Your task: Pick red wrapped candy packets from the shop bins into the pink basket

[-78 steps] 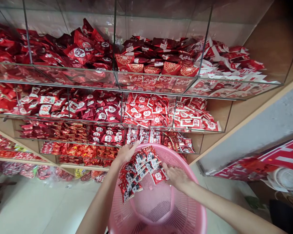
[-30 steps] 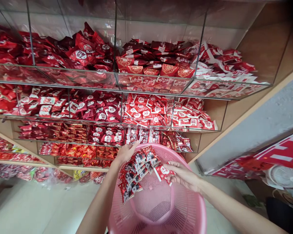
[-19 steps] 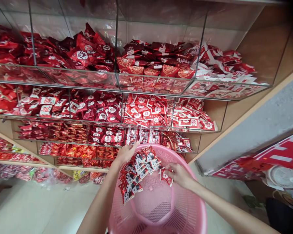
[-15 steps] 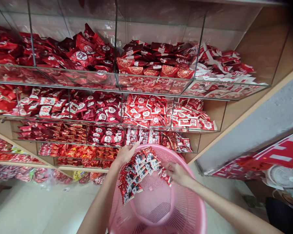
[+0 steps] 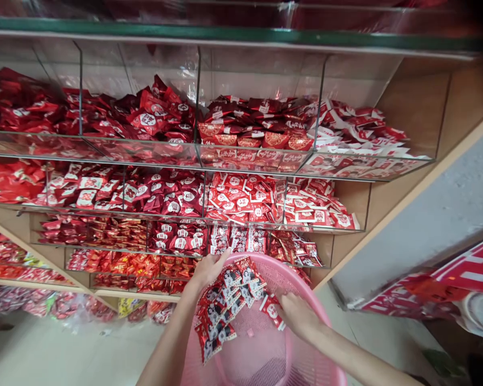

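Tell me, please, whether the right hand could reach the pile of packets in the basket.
Probably yes: the right hand is close beside the packet pile, with only the red packet it touches in between.

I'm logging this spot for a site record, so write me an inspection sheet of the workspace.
Surface: pale tiled floor, visible around the pink plastic basket.
Things at the hands: red figure-printed packets lie in the basket's far left part; a red-and-white packet is to their right.
Clutter: plastic-bagged goods below the shelves at left.
Hands: left hand on the basket's rim; right hand at the red-and-white packet, grip unclear.
Cables: nothing seen.
Surroundings: glass-fronted wooden shelves of mostly red packets; grey wall at right.
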A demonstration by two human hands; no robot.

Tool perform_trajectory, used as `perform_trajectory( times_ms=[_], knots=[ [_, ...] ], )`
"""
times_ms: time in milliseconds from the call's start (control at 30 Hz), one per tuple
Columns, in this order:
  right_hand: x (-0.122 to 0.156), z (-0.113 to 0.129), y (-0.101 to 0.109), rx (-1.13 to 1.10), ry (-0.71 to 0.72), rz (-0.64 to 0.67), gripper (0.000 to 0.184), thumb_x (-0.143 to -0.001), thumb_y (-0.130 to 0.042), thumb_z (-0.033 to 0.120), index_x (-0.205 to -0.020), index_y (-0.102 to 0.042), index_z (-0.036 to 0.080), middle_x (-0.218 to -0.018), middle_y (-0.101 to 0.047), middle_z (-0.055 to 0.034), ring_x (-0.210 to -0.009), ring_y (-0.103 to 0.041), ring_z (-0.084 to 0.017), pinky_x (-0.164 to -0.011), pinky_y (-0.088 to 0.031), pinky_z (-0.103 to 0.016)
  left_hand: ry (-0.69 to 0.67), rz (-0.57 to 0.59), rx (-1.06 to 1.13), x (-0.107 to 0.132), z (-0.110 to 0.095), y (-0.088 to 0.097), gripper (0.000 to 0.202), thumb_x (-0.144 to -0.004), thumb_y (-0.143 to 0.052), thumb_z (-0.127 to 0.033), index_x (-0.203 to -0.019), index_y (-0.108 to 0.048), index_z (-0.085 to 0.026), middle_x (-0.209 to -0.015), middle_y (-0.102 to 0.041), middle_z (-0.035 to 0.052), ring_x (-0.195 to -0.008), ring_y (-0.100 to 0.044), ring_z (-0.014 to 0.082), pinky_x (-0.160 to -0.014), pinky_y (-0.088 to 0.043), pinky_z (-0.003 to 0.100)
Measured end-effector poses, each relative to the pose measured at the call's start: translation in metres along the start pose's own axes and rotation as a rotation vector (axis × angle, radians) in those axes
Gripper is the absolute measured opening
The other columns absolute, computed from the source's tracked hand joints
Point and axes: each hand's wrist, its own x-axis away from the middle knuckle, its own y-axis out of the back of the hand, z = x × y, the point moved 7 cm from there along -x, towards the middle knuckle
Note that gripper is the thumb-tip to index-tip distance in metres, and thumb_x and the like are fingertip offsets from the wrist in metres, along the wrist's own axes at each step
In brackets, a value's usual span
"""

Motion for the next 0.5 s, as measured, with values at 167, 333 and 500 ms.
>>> perform_trajectory(
  times_ms=[167,333,500],
  knots=[
    [0.004,0.021,0.071,-0.028,0.106,-0.234,0.025,-0.089,-0.036,0.028,-0.086,-0.058,0.018,-0.076,-0.068,-0.0087,-0.072,-0.065,-0.022,-0.058,-0.037,-0.027,-0.019,-0.015,0.015,-0.002,0.000,-0.001,0.079,-0.074,-0.020,-0.076,-0.072,-0.069,-0.015,-0.075,-0.068,0.0128,-0.077,-0.062,0.0266,-0.072,-0.041,0.033],
    [0.002,0.047,0.181,-0.240,0.221,-0.608,0.024,-0.090,-0.036,0.034,-0.087,-0.055,0.019,-0.066,-0.064,-0.0019,-0.057,-0.059,-0.015,-0.055,-0.035,-0.025,-0.004,-0.012,0.021,0.002,-0.001,0.003,0.079,-0.074,-0.020,-0.077,-0.080,-0.070,-0.016,-0.082,-0.070,0.0133,-0.083,-0.062,0.0284,-0.077,-0.042,0.037],
    [-0.023,0.068,0.228,-0.377,0.290,-0.797,0.027,-0.085,-0.048,0.042,-0.074,-0.055,0.018,-0.066,-0.065,-0.0031,-0.061,-0.060,-0.015,-0.057,-0.039,-0.025,-0.001,-0.015,0.039,0.005,0.005,0.003,0.075,-0.077,-0.020,-0.073,-0.077,-0.070,-0.016,-0.080,-0.070,0.0114,-0.083,-0.063,0.0271,-0.077,-0.043,0.035]
  ],
)
